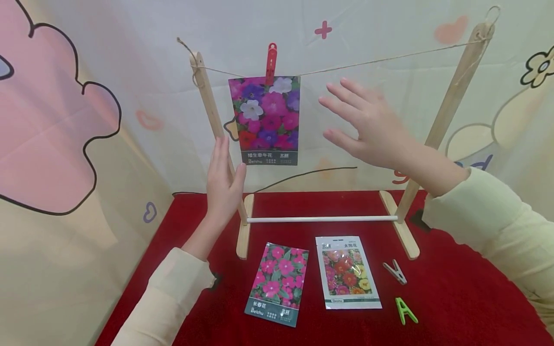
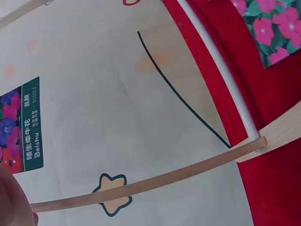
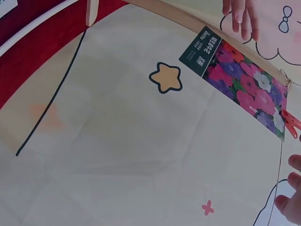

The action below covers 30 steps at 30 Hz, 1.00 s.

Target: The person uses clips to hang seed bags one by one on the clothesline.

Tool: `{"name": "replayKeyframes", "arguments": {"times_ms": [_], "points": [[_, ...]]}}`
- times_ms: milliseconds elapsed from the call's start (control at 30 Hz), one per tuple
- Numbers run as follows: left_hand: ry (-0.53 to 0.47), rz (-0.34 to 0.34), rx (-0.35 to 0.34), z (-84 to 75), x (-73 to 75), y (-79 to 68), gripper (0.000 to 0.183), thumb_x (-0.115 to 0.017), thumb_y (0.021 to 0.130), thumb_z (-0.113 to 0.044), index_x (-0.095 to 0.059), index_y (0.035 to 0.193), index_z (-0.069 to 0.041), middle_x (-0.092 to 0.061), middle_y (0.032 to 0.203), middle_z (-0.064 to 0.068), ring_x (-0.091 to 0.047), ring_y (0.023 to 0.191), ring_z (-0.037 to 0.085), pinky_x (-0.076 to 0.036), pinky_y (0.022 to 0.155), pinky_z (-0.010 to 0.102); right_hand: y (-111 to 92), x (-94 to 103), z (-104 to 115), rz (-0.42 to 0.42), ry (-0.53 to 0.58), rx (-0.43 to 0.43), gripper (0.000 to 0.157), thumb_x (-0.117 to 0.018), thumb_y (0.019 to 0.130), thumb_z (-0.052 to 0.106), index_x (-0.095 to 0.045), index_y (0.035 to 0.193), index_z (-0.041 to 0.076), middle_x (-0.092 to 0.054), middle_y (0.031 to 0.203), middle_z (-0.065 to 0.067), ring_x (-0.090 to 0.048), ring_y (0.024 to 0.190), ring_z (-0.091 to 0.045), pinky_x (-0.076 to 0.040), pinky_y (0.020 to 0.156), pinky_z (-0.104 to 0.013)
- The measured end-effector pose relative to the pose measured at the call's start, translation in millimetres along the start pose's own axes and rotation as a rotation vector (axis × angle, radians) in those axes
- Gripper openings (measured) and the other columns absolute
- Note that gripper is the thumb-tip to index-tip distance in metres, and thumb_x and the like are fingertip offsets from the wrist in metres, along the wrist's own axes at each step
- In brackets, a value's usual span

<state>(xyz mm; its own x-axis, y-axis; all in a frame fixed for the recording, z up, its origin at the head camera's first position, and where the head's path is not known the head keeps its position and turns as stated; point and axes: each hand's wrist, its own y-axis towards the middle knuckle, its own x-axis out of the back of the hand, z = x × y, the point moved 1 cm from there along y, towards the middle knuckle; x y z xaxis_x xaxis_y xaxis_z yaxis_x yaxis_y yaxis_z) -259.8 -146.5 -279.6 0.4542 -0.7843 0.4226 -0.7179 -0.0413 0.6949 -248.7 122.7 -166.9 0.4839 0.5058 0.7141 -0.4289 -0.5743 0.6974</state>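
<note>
A seed packet (image 1: pixel 270 120) with purple, pink and white flowers hangs from a twine line (image 1: pixel 372 61), pinned by a red clothespin (image 1: pixel 270 63). My left hand (image 1: pixel 225 180) is beside the left wooden post (image 1: pixel 209 103), fingers straight and pointing up; whether it touches the post I cannot tell. To the right of the hanging packet, my right hand (image 1: pixel 368 125) is raised below the twine with fingers spread and nothing in it. In the right wrist view, the hanging packet (image 3: pixel 240 82) appears tilted, with the fingertips (image 3: pixel 294 181) at the right edge.
On the red cloth (image 1: pixel 207 307) lie a pink-flower seed packet (image 1: pixel 279 283) and a white-bordered seed packet (image 1: pixel 348 272). A pale clothespin (image 1: pixel 395 272) and a green clothespin (image 1: pixel 405 311) lie to their right. A white rod (image 1: pixel 322 219) joins the stand's feet; the right post (image 1: pixel 454 91) leans outward.
</note>
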Motion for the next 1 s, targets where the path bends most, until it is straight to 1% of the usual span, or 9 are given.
{"name": "replayKeyframes", "arguments": {"times_ms": [167,400,500,600,667,767,900,1000], "points": [[0.013,0.031,0.025,5.5,1.3,-7.3,0.059,-0.047,0.089,-0.022,-0.020,0.141,-0.019,-0.018,0.148,0.002,-0.018,0.135,0.017,-0.028,0.103,0.048,-12,-1.4,1,0.003,0.036,0.014,0.051,-0.062,0.078,0.017,-0.047,0.126,0.005,-0.040,0.135,-0.016,-0.025,0.132,-0.029,-0.023,0.104,-0.051],[0.032,0.058,0.042,16.0,-0.2,-18.4,0.058,-0.047,0.089,-0.023,-0.021,0.141,-0.016,-0.018,0.147,0.003,-0.021,0.134,0.020,-0.033,0.099,0.049,-29,-4.5,1,0.036,0.037,0.025,0.056,-0.063,0.077,0.017,-0.044,0.129,0.006,-0.038,0.137,-0.016,-0.025,0.132,-0.030,-0.024,0.103,-0.052],[0.039,0.073,0.062,20.2,-0.8,-23.4,0.059,-0.048,0.089,-0.024,-0.021,0.141,-0.019,-0.018,0.148,0.002,-0.020,0.134,0.019,-0.033,0.099,0.049,-37,-7.5,0,0.049,0.029,0.037,0.057,-0.062,0.078,0.020,-0.043,0.130,0.007,-0.038,0.137,-0.016,-0.026,0.131,-0.030,-0.025,0.103,-0.052],[0.050,0.085,0.073,23.3,-1.8,-29.2,0.059,-0.049,0.089,-0.023,-0.022,0.141,-0.019,-0.017,0.148,0.001,-0.020,0.134,0.020,-0.030,0.101,0.051,-46,-11.2,-1,0.063,0.023,0.033,0.055,-0.059,0.081,0.025,-0.043,0.130,0.007,-0.038,0.136,-0.017,-0.027,0.131,-0.031,-0.026,0.102,-0.051],[0.055,0.090,0.073,25.6,-3.1,-32.9,0.059,-0.049,0.088,-0.021,-0.022,0.141,-0.019,-0.017,0.148,0.001,-0.021,0.134,0.021,-0.030,0.101,0.052,-52,-13.9,-2,0.072,0.021,0.024,0.055,-0.059,0.082,0.028,-0.042,0.131,0.008,-0.038,0.136,-0.017,-0.028,0.130,-0.031,-0.027,0.102,-0.052],[0.062,0.102,0.083,28.6,-3.6,-38.4,0.060,-0.050,0.088,-0.023,-0.022,0.141,-0.018,-0.018,0.148,0.001,-0.022,0.134,0.021,-0.029,0.101,0.053,-62,-18.0,-5,0.095,0.029,-0.002,0.058,-0.061,0.080,0.026,-0.041,0.132,0.010,-0.038,0.137,-0.016,-0.027,0.130,-0.031,-0.028,0.100,-0.053],[0.069,0.106,0.096,33.6,-4.3,-44.7,0.061,-0.052,0.087,-0.024,-0.023,0.141,-0.017,-0.019,0.147,0.003,-0.023,0.133,0.022,-0.033,0.099,0.050,-74,-23.4,-7,0.146,0.050,-0.053,0.063,-0.063,0.078,0.024,-0.038,0.134,0.012,-0.035,0.139,-0.014,-0.025,0.132,-0.030,-0.027,0.100,-0.055],[0.074,0.111,0.099,37.7,-6.3,-49.1,0.062,-0.054,0.086,-0.020,-0.023,0.140,-0.015,-0.020,0.147,0.005,-0.024,0.133,0.023,-0.037,0.096,0.048,-83,-26.4,-8,0.199,0.062,-0.103,0.064,-0.063,0.078,0.024,-0.036,0.136,0.013,-0.033,0.141,-0.013,-0.023,0.133,-0.029,-0.026,0.099,-0.056]]}}
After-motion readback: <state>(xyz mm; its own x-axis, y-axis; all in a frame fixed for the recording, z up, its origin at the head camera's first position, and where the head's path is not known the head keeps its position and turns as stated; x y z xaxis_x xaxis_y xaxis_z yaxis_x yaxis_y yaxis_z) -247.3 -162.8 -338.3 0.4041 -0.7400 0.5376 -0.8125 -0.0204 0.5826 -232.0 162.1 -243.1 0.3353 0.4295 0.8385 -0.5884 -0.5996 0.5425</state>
